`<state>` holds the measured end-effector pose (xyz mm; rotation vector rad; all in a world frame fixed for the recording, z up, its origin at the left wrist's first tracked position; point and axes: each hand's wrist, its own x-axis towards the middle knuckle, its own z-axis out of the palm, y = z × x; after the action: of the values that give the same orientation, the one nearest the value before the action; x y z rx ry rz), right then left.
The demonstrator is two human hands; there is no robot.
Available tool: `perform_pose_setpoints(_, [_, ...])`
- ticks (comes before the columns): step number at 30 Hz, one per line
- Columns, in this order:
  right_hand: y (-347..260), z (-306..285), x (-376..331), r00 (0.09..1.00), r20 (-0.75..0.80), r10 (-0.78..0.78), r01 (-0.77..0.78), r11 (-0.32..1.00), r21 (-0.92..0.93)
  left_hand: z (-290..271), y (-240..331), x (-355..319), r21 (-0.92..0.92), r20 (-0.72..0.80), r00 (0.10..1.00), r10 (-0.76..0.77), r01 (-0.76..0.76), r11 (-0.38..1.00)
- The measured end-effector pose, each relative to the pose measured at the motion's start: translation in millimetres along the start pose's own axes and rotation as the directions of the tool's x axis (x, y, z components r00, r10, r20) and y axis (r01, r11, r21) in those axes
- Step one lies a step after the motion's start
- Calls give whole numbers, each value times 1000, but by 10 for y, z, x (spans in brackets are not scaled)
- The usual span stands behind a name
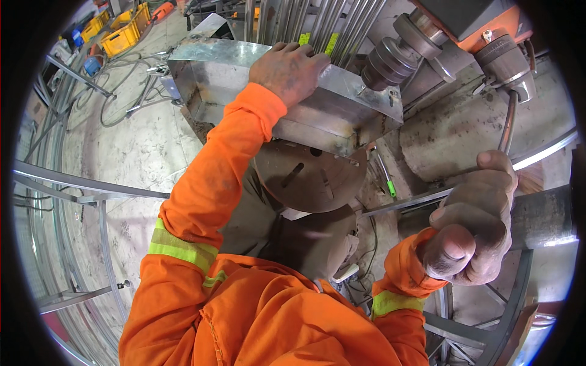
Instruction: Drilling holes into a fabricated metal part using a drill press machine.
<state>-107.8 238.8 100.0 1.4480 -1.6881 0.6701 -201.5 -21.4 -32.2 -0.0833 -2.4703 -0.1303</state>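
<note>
My left hand is closed over the upper edge of an open rectangular sheet-metal box, its fingers curling over the far side. The box rests on the round, slotted table of a drill press. Right of that hand, the drill chuck hangs over the box's right part, and a short bit points at the metal. Whether the bit touches is hard to tell. My right hand is wrapped around the lower end of the feed lever, which slants down from the hub. The lever's grip is hidden in the fist.
Upright metal tubes stand behind the box. A green-handled tool lies right of the table. Yellow crates, cables and long metal bars lie on the floor at left. A metal frame stands left, and a large grey cylinder lies at right.
</note>
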Motion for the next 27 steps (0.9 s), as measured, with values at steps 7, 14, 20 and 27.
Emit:
perform_pose_setpoints(7, [27, 6, -33, 1000, 15, -23, 23, 1000, 4, 31, -9, 9, -3, -24, 999, 21, -21, 1000])
perform_pose_setpoints(14, [71, -20, -55, 996, 61, -70, 71, 998, -2, 6, -20, 1, -6, -10, 1000, 28, -28, 1000])
perform_pose_setpoints(20, [71, 9, -78, 997, 35, -65, 65, 998, -11, 1, -13, -5, -7, -42, 998, 39, -39, 999])
perform_pose_setpoints(27, [66, 109, -114, 998, -29, -57, 56, 998, -23, 13, -64, -8, 4, -55, 996, 74, -74, 997])
